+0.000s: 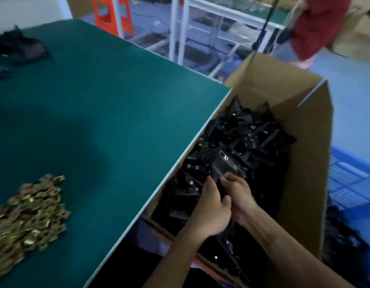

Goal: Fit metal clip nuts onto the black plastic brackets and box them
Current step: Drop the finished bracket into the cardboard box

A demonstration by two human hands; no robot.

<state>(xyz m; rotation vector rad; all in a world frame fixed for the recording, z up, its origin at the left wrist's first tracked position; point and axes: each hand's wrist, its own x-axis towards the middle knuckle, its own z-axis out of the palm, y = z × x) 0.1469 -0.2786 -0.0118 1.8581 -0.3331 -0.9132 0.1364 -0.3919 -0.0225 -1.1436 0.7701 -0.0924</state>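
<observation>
Both hands are over the open cardboard box (pixel 304 125) beside the green table (pixel 97 100): the left hand (pixel 211 208) and right hand (pixel 240 196) both grip one black bracket (pixel 223 163) carrying metal clip nuts, above the piled brackets (pixel 252 134). Loose clip nuts (pixel 28 215) lie heaped on the table.

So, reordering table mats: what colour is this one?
Dark green, with a pale edge; the table mat shows in the head view.

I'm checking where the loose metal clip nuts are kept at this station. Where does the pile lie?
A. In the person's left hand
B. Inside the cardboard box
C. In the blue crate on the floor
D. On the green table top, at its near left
D: the pile of clip nuts lies on the green table, apart from the cardboard box of black brackets.
</observation>
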